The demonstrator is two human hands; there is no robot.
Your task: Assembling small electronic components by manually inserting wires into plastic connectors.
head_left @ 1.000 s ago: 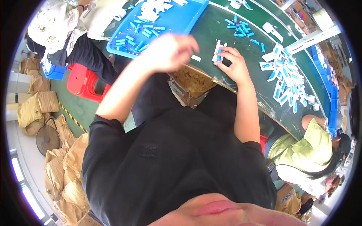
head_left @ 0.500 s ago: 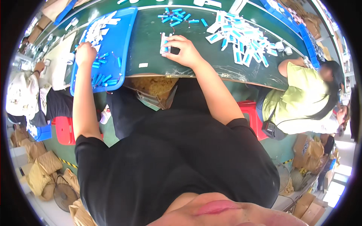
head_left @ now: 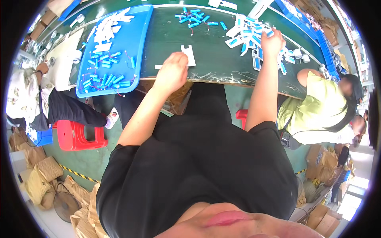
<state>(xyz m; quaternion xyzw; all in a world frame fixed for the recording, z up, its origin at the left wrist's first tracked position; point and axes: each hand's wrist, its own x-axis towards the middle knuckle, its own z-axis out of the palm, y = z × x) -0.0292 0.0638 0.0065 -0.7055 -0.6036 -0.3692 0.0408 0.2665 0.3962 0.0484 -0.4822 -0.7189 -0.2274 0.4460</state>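
White piece (head_left: 189, 55) partly behind left hand (head_left: 173, 72), right hand (head_left: 273, 41) at blue-and-white pile (head_left: 248, 33), both grips unclear

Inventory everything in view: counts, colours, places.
Tabletop: one, green, ahead
Rectangular plastic tray: one, blue, tabletop's left
Flat plastic pieces: many, white, in tray
Wired cylinders: many, blue, in tray and tabletop's far middle
Heaped pieces bearing cylinders: many, white/blue, tabletop's right
Flat notched piece: one, white, tabletop's middle
Plastic stools: two, red, either side
Round fan: one, dark, lower left
Sacks: several, brown, lower left
Nearest co-workers: two, white and lime tops, either side
Left hand: one, bare, by notched piece
Right hand: one, bare, at heaped pieces
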